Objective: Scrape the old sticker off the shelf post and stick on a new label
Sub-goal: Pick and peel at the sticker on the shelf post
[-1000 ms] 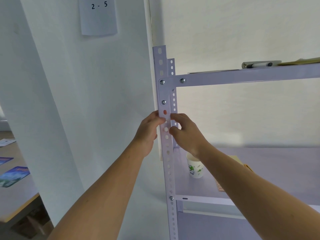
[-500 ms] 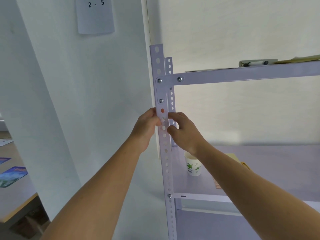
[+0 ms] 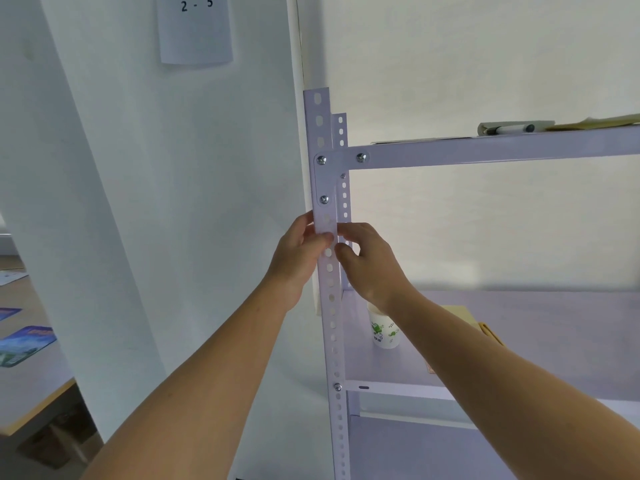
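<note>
While your left hand [image 3: 298, 261] wraps the shelf post [image 3: 334, 341] from its left side, its thumb lies across the post's front face, so that grip is closed on the post. Your right hand [image 3: 372, 265] meets it from the other side at the same height: forefinger and thumb are curled and pinch the post's right edge, a grip closed on the post too. Between your 2 thumbs, just under the lower of the bracket's bolts [image 3: 324, 199], a pale label [image 3: 327, 224] lies flat on the front face. It is nearly the colour of the paint, so you cannot make out its edges well. On the lower shelf [image 3: 519, 327], behind your right wrist, stands a paper cup [image 3: 384, 330] with a green print. A marker pen [image 3: 509, 129] lies on the top shelf. A sheet [image 3: 195, 29] marked 2 - 5 hangs on the wall at upper left, and a worktop [image 3: 34, 382] with printed mats sits far left.
</note>
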